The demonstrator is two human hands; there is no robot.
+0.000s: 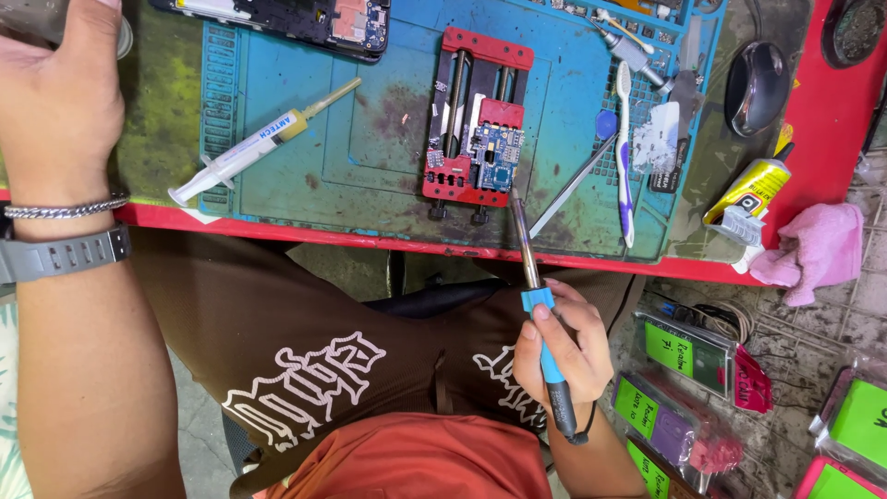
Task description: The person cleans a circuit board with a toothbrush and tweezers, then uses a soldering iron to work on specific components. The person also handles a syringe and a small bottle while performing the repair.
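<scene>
Two hands are at work, well apart. At lower centre of the frame the right hand has its fingers clamped on the blue grip of a soldering iron, held like a pen. The iron's tip points up the frame and hovers at the lower right corner of a small blue board; whether it touches cannot be told. That board sits in a red clamp at the middle of the blue mat on the surface.

At upper left the left hand is curled round something greyish at the frame's edge, too cropped to name. A syringe lies on the mat left of the clamp; tweezers and a toothbrush lie to its right.

The step in hand looks like soldering on the board. A steady, fine tip placement on its lower edge seems called for.
</scene>
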